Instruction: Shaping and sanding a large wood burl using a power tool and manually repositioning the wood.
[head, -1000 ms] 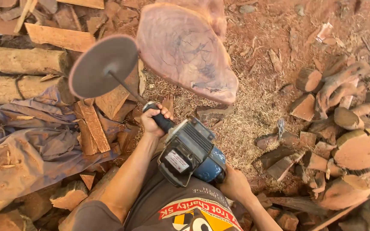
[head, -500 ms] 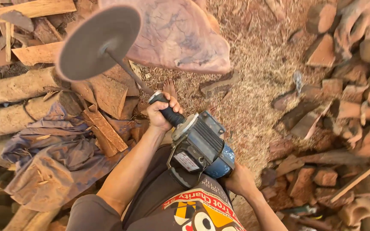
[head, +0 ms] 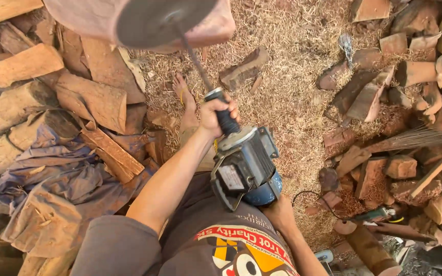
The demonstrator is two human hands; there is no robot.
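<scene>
A blue-grey electric motor (head: 246, 166) rests against my body, with a long thin shaft (head: 195, 56) running up to a round grey sanding disc (head: 162, 20). My left hand (head: 218, 110) grips the black handle at the base of the shaft. My right hand (head: 278, 213) supports the motor from beneath, mostly hidden by it. The disc sits against a large pinkish carved wooden piece (head: 93, 18) at the top of the view. My bare foot (head: 185, 97) stands on the sawdust below the piece.
Logs and split wood blocks (head: 21, 110) pile up on the left with a crumpled blue-grey cloth (head: 52, 189). More wood chunks (head: 384, 97) lie scattered on the right. Sawdust (head: 292, 61) covers the ground. A black cable (head: 308, 197) trails near the motor.
The view has swung so the disc and wooden piece shifted up and right. The disc now lies against the wooden piece instead of to its left. Both hands keep their hold.
</scene>
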